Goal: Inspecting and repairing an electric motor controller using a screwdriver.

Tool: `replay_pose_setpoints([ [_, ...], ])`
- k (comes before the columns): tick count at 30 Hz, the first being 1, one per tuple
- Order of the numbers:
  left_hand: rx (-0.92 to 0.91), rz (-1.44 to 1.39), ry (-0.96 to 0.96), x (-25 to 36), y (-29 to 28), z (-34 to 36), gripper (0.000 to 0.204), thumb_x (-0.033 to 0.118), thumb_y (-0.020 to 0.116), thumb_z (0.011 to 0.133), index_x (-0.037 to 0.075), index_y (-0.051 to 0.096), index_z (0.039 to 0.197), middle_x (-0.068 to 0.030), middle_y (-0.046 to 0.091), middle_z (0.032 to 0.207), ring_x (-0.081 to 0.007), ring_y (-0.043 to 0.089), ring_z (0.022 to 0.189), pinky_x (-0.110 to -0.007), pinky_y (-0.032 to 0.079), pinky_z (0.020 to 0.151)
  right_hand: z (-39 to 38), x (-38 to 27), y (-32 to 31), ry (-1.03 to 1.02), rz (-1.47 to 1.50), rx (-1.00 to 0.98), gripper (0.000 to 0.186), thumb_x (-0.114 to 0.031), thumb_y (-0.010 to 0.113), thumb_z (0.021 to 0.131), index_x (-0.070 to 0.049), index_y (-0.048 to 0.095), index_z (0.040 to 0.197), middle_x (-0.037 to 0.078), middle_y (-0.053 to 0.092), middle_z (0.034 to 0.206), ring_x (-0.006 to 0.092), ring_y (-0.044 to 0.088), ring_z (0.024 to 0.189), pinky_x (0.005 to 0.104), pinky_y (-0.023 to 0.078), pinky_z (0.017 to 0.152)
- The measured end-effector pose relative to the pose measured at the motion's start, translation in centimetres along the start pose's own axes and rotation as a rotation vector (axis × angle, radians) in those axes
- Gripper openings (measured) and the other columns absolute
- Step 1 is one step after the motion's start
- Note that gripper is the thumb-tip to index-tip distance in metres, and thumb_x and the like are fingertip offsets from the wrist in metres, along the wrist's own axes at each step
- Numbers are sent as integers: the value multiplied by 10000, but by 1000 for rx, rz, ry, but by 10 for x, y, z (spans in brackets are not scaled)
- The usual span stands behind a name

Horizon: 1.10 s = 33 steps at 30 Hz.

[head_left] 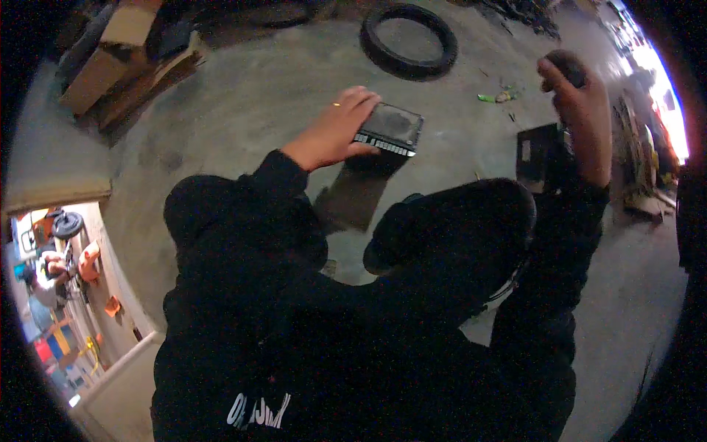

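Note:
My left hand (342, 121), with a ring on one finger, grips the left side of a flat, dark rectangular device (398, 125). A row of pale, key-like pieces runs along the device's near edge, and its top face has a dark oval patch. My thumb lies along that near edge. A brown shape (346, 199), either cardboard or shadow, shows just below it. Raised at the right, my right hand (585, 110) is closed around a dark, rounded object (565, 68) whose kind I cannot make out. Its outline is slightly blurred.
A black tyre (409, 42) lies on the concrete floor ahead. Cardboard boxes (99, 77) are piled at the far left. A black box (537, 151) stands below my right hand, and a small green wrapper (487, 97) lies beyond. Leaning boards (637, 140) line the right side.

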<state>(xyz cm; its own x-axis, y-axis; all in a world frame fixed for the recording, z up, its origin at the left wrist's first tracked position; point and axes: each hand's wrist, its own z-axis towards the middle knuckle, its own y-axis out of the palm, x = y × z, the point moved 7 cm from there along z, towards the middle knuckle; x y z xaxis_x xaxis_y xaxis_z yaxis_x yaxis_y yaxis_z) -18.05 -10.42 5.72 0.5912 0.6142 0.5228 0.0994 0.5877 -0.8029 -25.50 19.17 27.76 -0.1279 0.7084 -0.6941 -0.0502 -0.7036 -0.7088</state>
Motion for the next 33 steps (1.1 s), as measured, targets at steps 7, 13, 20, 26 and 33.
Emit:
replay_pose_setpoints([
  [7, -45, 56, -61, -4, -8, -2, 946, 257, 887, 713, 11, 409, 1491, -205, 420, 1518, -420, 335, 1462, -479, 313, 1205, 13, 261, -28, 148, -335, -89, 348, -332, 764, 904, -37, 734, 1087, 95, 760, 952, 216, 699, 843, 367, 540, 769],
  [13, -127, 95, -191, -7, -19, -5, 997, 196, 903, 662, 31, 401, 1507, -183, 395, 1558, -401, 312, 1490, -471, 293, 1219, -114, 439, 129, 580, -1, -304, 226, -200, 740, 910, -18, 713, 1041, 50, 708, 784, 142, 655, 634, 311, 480, 499],
  [20, -128, 93, -211, -13, -24, -12, 1039, 163, 902, 632, 67, 391, 1531, -177, 381, 1576, -390, 316, 1494, -464, 288, 1224, -196, 536, 234, 785, -107, -176, 345, -200, 783, 845, 22, 669, 1083, 179, 729, 921, 311, 719, 819, 423, 563, 738],
  [26, -118, 90, -269, -25, -22, -17, 1023, 160, 887, 665, 71, 375, 1546, -188, 370, 1586, -395, 310, 1498, -461, 275, 1228, -198, 540, 232, 809, -188, -154, 454, -315, 785, 830, 34, 682, 1101, 242, 728, 999, 414, 702, 952, 463, 550, 828],
  [33, -170, 128, -264, -13, -19, -2, 1004, 179, 882, 685, 47, 376, 1543, -211, 362, 1587, -411, 299, 1500, -460, 268, 1229, -186, 557, 184, 681, -248, -43, 413, -354, 771, 845, 15, 713, 1021, 195, 739, 936, 360, 710, 848, 452, 557, 730],
])
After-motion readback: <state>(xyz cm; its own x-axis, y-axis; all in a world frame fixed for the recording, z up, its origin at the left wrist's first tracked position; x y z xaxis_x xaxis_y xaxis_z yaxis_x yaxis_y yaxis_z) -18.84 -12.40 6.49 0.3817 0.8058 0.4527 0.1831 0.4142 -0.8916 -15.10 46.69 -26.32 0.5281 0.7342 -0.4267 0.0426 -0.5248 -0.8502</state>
